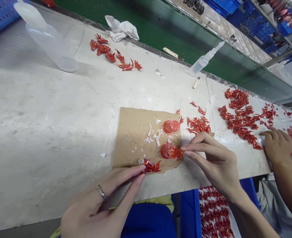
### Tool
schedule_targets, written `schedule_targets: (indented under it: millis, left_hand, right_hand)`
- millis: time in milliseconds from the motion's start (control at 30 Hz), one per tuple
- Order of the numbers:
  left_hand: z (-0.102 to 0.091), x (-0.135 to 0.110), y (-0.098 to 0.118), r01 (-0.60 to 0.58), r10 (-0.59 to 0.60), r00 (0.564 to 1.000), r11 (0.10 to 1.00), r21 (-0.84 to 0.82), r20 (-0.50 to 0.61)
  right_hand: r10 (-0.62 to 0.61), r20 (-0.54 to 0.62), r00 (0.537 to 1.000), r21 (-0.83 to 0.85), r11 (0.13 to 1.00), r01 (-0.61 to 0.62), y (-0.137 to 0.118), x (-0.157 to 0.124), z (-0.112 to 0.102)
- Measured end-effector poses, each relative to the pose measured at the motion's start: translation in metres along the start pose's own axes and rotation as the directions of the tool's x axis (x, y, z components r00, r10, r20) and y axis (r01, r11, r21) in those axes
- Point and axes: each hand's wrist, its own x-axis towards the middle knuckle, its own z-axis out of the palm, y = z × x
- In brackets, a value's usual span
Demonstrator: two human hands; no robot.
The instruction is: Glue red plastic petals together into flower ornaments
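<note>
Between the thumb and forefinger of my left hand [106, 198] is a small red figurine part [152, 166] with pointed tips and a bit of blue. It hangs over the near edge of a brown cardboard sheet [131, 132]. My right hand [212, 158] pinches a small pointed red piece [179, 154] at the rim of the nearer red round blob [169, 151], which looks wet. Behind it on the cardboard sits a second red blob [171, 127]. White flaky scraps [157, 137] lie beside the blobs.
Heaps of red pieces [240, 114] spread to the right, where another person's hand [277, 145] rests. A large squeeze bottle [51, 43] and small dropper bottle [201, 64] stand behind. Crumpled tissue [122, 29] lies by the green belt [146, 19]. Below is a blue crate [189, 211].
</note>
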Motion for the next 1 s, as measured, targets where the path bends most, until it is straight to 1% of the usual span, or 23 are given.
schedule_targets:
  millis: [67,133,233,267,333,400,433,500,567,633,700,767,867,1000]
  left_hand:
    - [-0.001,-0.001,0.0,0.002,-0.002,1.0,1.0,0.003,0.001]
    - [-0.001,-0.001,0.0,0.016,-0.017,1.0,1.0,-0.008,-0.012]
    - [-0.001,0.002,0.001,0.066,-0.069,0.997,0.994,-0.082,-0.03]
    - [-0.001,0.003,0.002,0.073,-0.076,0.997,0.991,-0.114,-0.022]
    - [0.002,0.005,0.007,0.056,-0.055,0.998,0.984,-0.17,0.01]
    - [0.006,0.006,0.015,0.057,-0.055,0.998,0.975,-0.213,0.017]
    - [0.008,0.006,0.02,0.085,-0.084,0.996,0.966,-0.243,0.015]
    - [0.013,0.004,0.029,0.184,-0.188,0.982,0.931,-0.317,0.017]
    - [0.017,0.001,0.036,0.25,-0.252,0.967,0.895,-0.369,0.045]
    - [0.02,0.0,0.039,0.258,-0.239,0.966,0.884,-0.389,0.098]
    - [0.021,-0.002,0.04,0.258,-0.224,0.966,0.877,-0.404,0.13]
    - [0.022,-0.003,0.043,0.283,-0.255,0.959,0.867,-0.41,0.123]
    - [0.024,-0.006,0.048,0.325,-0.317,0.944,0.843,-0.429,0.092]
    - [0.026,-0.009,0.051,0.314,-0.311,0.947,0.853,-0.416,0.077]
  right_hand:
    - [0.013,-0.002,1.0,0.011,1.0,-0.013,0.0,-0.001,-0.002]
    - [0.069,-0.005,0.998,0.045,0.997,-0.069,0.001,-0.003,-0.005]
    - [0.181,0.004,0.983,0.175,0.968,-0.179,0.004,-0.007,-0.011]
    - [0.201,0.017,0.979,0.231,0.952,-0.2,0.004,-0.008,-0.013]
    - [0.206,0.045,0.978,0.334,0.919,-0.209,0.004,-0.011,-0.015]
    - [0.2,0.054,0.978,0.386,0.899,-0.205,-0.002,-0.014,-0.016]
    - [0.194,0.044,0.98,0.384,0.902,-0.196,-0.006,-0.016,-0.016]
    - [0.162,0.011,0.987,0.321,0.934,-0.157,-0.018,-0.018,-0.014]
    - [0.085,-0.007,0.996,0.218,0.973,-0.081,-0.03,-0.019,-0.011]
    - [-0.009,0.021,1.0,0.133,0.991,0.007,-0.039,-0.019,-0.007]
    - [-0.069,0.067,0.995,0.098,0.993,0.063,-0.042,-0.019,-0.002]
    - [-0.089,0.097,0.991,0.1,0.992,0.079,-0.041,-0.018,0.003]
    - [-0.082,0.107,0.991,0.112,0.991,0.07,-0.039,-0.016,0.008]
    - [-0.071,0.09,0.993,0.119,0.991,0.06,-0.039,-0.015,0.01]
